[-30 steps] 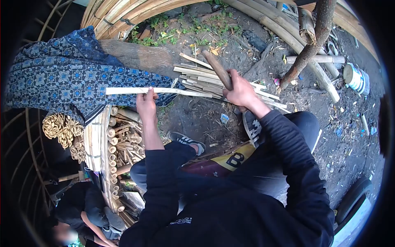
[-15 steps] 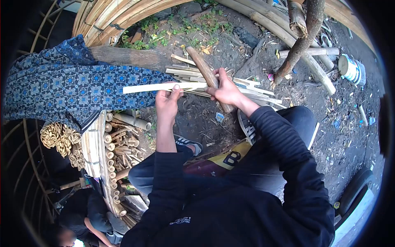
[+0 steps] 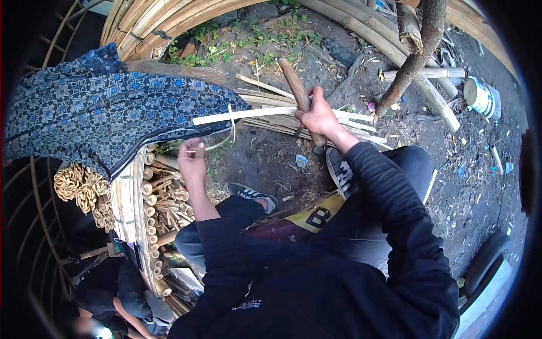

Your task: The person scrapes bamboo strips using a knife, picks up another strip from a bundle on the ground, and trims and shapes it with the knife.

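Observation:
My right hand [image 3: 319, 120] is closed round a brown wooden handle [image 3: 293, 82] and the right end of a pale bamboo strip [image 3: 217, 118]. The strip reaches out to the left over the edge of a blue patterned cloth [image 3: 135, 101]. My left hand [image 3: 192, 156], lower left of the strip, pinches the end of a thin curled sliver [image 3: 230, 135], which bends up to cross the strip. Behind my right hand, a bundle of split bamboo strips [image 3: 265, 100] lies on the ground.
Cut bamboo pieces [image 3: 169, 198] and coiled bundles [image 3: 79, 186] are at the left. Another person [image 3: 121, 291] is at the lower left. A forked branch [image 3: 415, 62], a white bucket [image 3: 480, 97] and a tyre [image 3: 488, 263] are at the right.
My left hand has let go of the strip and moved down and left, now with the thin sliver. The wooden handle and strip have shifted slightly right.

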A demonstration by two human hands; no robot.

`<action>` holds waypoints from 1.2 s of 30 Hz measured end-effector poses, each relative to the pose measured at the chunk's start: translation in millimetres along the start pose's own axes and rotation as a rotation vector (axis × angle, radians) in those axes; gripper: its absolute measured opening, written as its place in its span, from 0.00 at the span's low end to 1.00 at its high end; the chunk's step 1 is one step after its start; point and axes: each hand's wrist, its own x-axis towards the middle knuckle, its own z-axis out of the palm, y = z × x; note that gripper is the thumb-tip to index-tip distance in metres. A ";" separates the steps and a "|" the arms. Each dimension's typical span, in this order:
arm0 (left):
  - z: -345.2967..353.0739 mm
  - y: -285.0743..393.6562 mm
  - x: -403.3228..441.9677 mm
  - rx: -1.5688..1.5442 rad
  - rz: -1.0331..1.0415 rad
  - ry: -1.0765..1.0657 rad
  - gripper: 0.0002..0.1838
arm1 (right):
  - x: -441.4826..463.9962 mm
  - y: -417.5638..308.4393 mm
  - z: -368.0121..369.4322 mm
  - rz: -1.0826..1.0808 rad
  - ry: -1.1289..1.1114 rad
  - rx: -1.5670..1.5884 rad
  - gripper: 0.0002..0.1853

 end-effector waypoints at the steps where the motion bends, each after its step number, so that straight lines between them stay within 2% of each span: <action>1: -8.2 -8.3 -2.2 -0.002 0.002 0.003 0.14 | 0.2 -0.1 0.2 0.002 -0.005 0.003 0.29; 3: -19.1 -24.6 -8.7 0.761 0.049 -0.400 0.24 | -0.6 -1.1 2.0 0.004 -0.014 0.007 0.28; 4: -19.3 -16.9 -12.6 0.761 0.046 -0.398 0.24 | -1.5 -1.5 3.6 -0.018 -0.043 0.029 0.28; 6: -16.4 9.7 -22.7 0.134 -0.026 -0.437 0.32 | -5.0 -4.8 4.7 -0.038 -0.072 0.049 0.28; 7: -17.1 9.6 -21.2 0.029 0.056 -0.468 0.32 | -8.8 -9.7 3.7 -0.052 -0.104 0.050 0.28; 8: -14.5 22.6 -23.6 0.023 0.049 -0.466 0.32 | -11.5 -12.0 3.5 -0.067 -0.138 0.049 0.28; 10: -7.6 52.0 -28.5 -0.311 0.112 -0.414 0.28 | -15.4 -14.5 4.7 -0.070 -0.167 0.048 0.27; 11: -4.8 61.0 -28.0 -0.411 0.005 -0.374 0.23 | -20.2 -19.1 4.0 -0.024 -0.237 0.147 0.26; 12: -1.8 49.9 -22.4 -0.440 0.021 -0.385 0.21 | -23.9 -23.8 3.7 0.021 -0.308 0.242 0.26; 14: 4.1 46.0 -22.7 -0.576 0.178 -0.270 0.19 | -27.3 -26.3 4.9 0.019 -0.367 0.219 0.26; 15: 1.4 42.8 -24.5 -0.597 0.173 -0.247 0.19 | -30.3 -26.7 6.4 -0.001 -0.428 0.215 0.27; 16: -4.9 48.7 -28.9 -0.748 0.168 -0.254 0.18 | -34.4 -27.5 8.3 -0.018 -0.492 0.208 0.27; 17: -12.2 54.3 -33.2 -0.901 0.165 -0.259 0.17 | -39.9 -29.3 11.0 -0.038 -0.484 0.175 0.27; 21: -50.4 39.4 -32.5 -1.005 0.221 -0.081 0.12 | -54.2 -10.9 20.7 0.031 -0.419 0.119 0.28; 25: -72.8 0.0 -33.4 -0.953 0.247 -0.023 0.10 | -74.3 -8.0 17.7 0.151 -0.443 0.080 0.28; 28: -60.1 -55.2 -36.0 -0.722 0.267 -0.005 0.10 | -105.3 -18.2 23.9 0.217 -0.451 0.054 0.28; 30: -48.7 -85.0 -49.3 -0.634 0.167 -0.010 0.11 | -125.6 -7.4 35.6 0.211 -0.459 0.092 0.28; 32: -42.3 -102.0 -63.0 -0.689 0.033 0.056 0.13 | -148.6 -7.6 45.5 0.213 -0.480 0.050 0.29; 34: -57.6 -92.3 -75.8 -0.482 0.111 0.168 0.09 | -167.8 -7.9 54.9 0.260 -0.515 0.038 0.28; 35: -67.4 -89.8 -81.9 -0.501 0.104 0.170 0.09 | -175.6 -6.3 58.1 0.279 -0.545 0.044 0.29; 36: -76.8 -89.1 -87.2 -0.214 0.147 0.203 0.06 | -183.3 -4.9 62.1 0.299 -0.576 0.056 0.29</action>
